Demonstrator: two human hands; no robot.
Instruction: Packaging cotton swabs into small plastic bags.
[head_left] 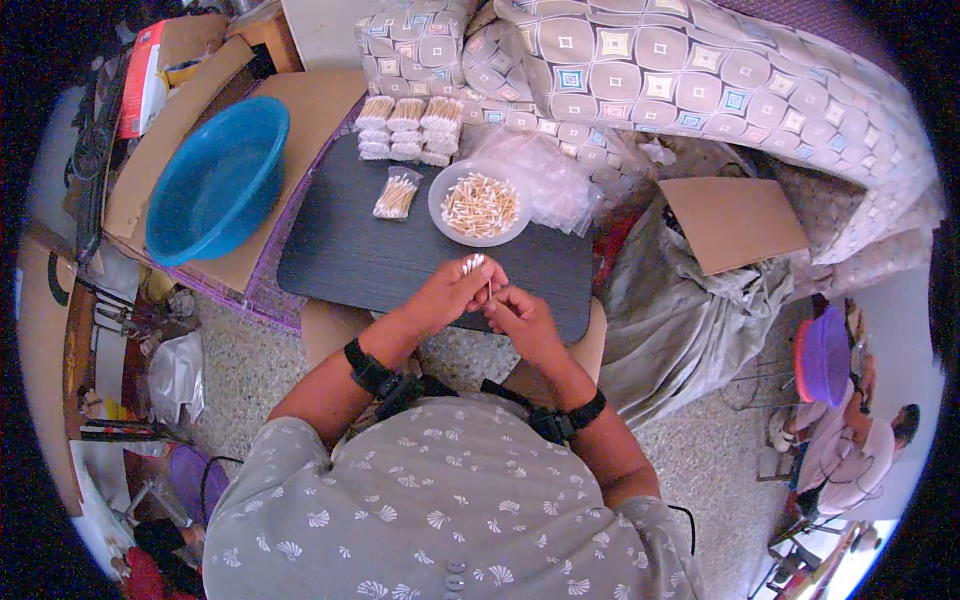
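A small bunch of cotton swabs [473, 264] is gripped in my left hand [452, 294], their white tips showing above the fingers. My right hand [524, 318] meets it at the near edge of the dark table [340, 235], pinching a single cotton swab [490, 288] by its stick. Just beyond both hands stands a translucent bowl [436, 212] with many loose swabs [480, 205] in it. To its left lies one filled clear packet of swabs [397, 194]. Stacked packets of swabs [408, 128] stand in rows at the table's far edge.
Clear plastic bags [560, 180] lie right of the bowl. A blue basin [218, 180] rests on cardboard [125, 205] at left. A patterned sofa [680, 70] borders the far side. Grey cloth [690, 320] and a cardboard piece [735, 225] are at right. Another person [850, 455] sits far right.
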